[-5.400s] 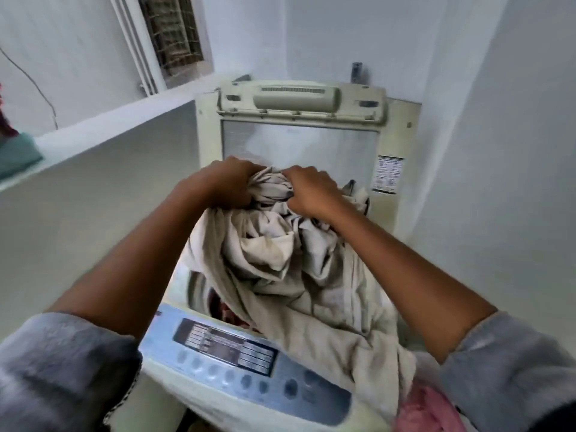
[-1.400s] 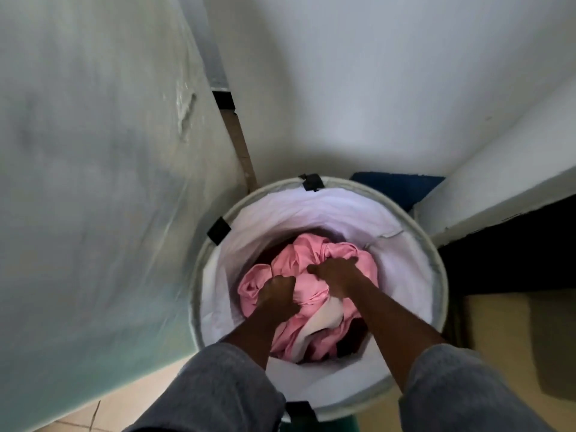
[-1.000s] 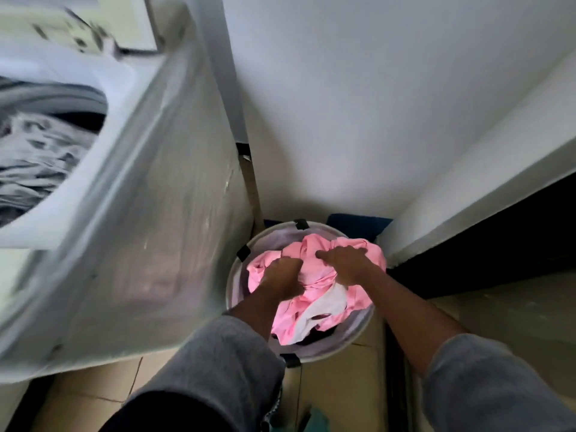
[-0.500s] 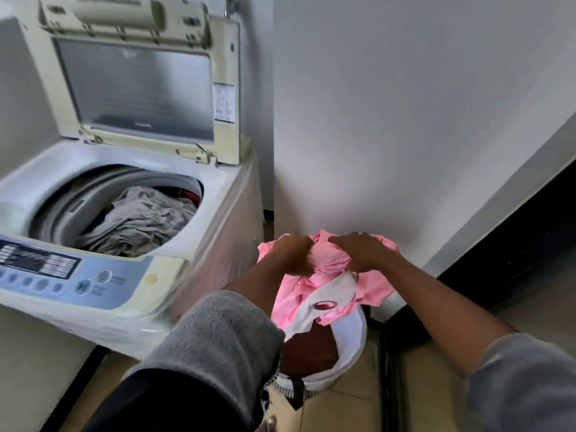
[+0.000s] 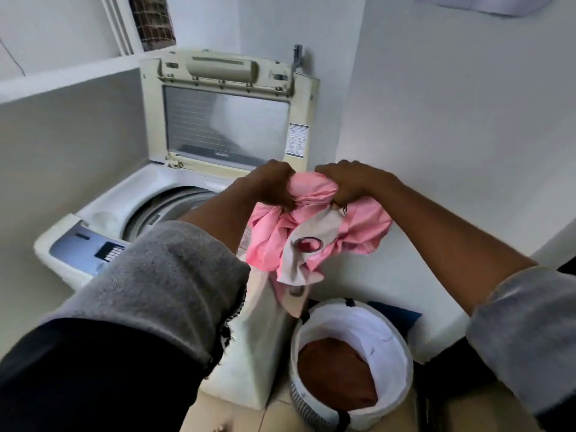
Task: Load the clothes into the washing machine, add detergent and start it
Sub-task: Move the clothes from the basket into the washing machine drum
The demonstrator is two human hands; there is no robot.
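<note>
The pink garment (image 5: 314,235) hangs bunched at the centre of the frame, held in the air. A white panel with a red oval mark shows on its front. It sits over the right edge of the washer (image 5: 124,194), and its lowest tail dangles just above the near rim of the basket (image 5: 374,325).

Both hands hold it at the top. The left hand (image 5: 271,185) has its fingers clenched round a fistful of pink cloth, knuckles up. The right hand (image 5: 349,182), close beside it, also grasps a bunch of the cloth, with a ring showing on one finger. Grey sleeves cover both forearms, the left sleeve (image 5: 162,275) filling the lower left of the frame and the right sleeve (image 5: 523,332) at the lower right.

The washer stands at centre left with its lid (image 5: 227,126) raised upright against the wall. A sticker (image 5: 297,140) is on the lid's right edge. Part of the drum (image 5: 168,204) shows behind the left arm; what lies in it is hidden. The control panel (image 5: 81,251) is at the washer's near left corner.

The basket stands on the floor at the lower right of centre, just beside the washer. A brown cloth (image 5: 336,375) lies in it.

A tap (image 5: 297,54) juts from the wall above the lid, and a window (image 5: 151,20) is at the upper left.
</note>
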